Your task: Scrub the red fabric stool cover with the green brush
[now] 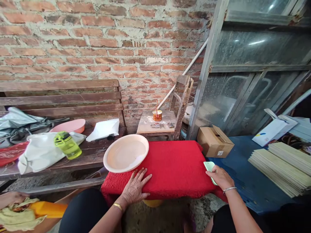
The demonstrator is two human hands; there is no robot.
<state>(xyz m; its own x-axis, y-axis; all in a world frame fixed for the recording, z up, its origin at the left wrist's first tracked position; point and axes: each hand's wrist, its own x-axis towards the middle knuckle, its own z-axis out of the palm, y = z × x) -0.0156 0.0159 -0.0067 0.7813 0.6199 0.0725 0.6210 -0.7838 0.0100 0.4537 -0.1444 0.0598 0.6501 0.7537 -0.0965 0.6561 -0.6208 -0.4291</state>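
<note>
My left hand [137, 184] lies flat with fingers spread on the red cloth [175, 165] that covers a low table. Its fingertips come close to the rim of a pale pink basin [126, 152], which sits at the cloth's left end; whether they touch it I cannot tell. At the right edge of the cloth, my right hand [221, 177] is closed around a mint-green phone [209, 166]. Part of the phone is hidden under the fingers.
A wooden bench [97, 155] on the left bears bags, a pink bowl [70, 125] and a green bottle [68, 145]. Behind stands a chair [155, 124] with a tin [157, 115]. Rightward are a cardboard box [213, 142] and stacked boards [279, 168]. Another person's hand [12, 199] shows lower left.
</note>
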